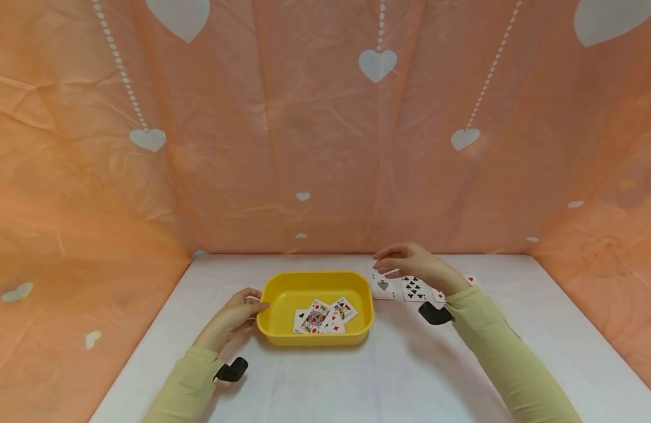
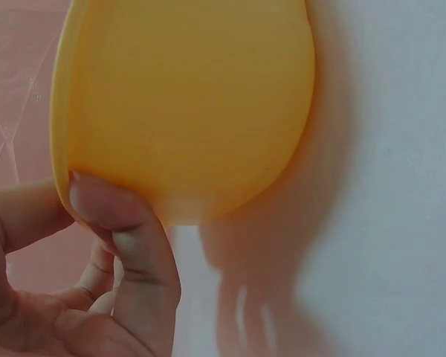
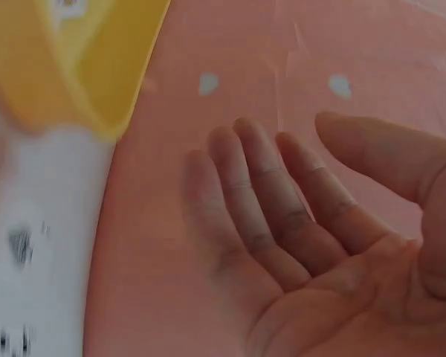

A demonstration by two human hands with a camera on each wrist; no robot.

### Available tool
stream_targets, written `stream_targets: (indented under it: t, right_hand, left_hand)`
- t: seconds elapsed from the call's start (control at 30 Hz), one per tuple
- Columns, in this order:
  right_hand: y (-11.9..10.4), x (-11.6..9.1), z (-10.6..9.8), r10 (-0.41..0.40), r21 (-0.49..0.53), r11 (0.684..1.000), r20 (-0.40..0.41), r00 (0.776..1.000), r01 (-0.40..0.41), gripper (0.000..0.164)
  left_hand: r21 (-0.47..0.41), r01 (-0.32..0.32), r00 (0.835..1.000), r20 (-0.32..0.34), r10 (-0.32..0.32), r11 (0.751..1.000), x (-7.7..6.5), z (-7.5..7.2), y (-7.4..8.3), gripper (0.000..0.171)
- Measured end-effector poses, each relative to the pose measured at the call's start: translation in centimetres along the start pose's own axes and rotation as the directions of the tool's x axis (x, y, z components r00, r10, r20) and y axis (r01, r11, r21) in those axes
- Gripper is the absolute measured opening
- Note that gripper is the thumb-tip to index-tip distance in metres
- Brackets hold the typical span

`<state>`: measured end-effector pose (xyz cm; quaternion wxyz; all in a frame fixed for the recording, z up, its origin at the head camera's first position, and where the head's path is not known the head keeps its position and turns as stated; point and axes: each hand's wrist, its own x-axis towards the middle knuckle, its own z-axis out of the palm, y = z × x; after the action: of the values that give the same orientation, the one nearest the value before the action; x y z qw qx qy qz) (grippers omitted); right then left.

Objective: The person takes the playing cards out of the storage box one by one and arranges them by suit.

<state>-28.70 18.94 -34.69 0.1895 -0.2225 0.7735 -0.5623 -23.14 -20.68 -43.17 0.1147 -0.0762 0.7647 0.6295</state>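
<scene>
My left hand pinches the left rim of a yellow plastic tray between thumb and fingers; the left wrist view shows the thumb on the rim. Inside the tray lie several overlapping playing cards, faces up, among them picture cards. My right hand hovers above the table to the right of the tray, its fingers loosely bent and nothing in them. Below it a row of face-up cards lies on the table: an ace of spades, a clubs card and red cards partly hidden by the right wrist.
The white table is backed by an orange sheet printed with pale hearts, which also rises at both sides. A black wrist camera sits at the left wrist, another black camera at the right.
</scene>
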Motion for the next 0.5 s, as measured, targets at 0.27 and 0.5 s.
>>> stream_targets:
  t: [0.27,0.5]
  right_hand:
    - [0.5,6.2,5.4,0.029,0.028,0.999,0.113,0.993,-0.032,0.026]
    - [1.8,9.3,8.2,0.117,-0.030,0.993,0.159,0.980,-0.113,0.032]
  left_hand:
    - [0.005,0.001,1.000,-0.001,-0.001,1.000,-0.1,-0.2,0.0,0.031]
    - [0.004,0.015,1.000,0.001,-0.015,1.000,0.0,-0.1,0.0,0.031]
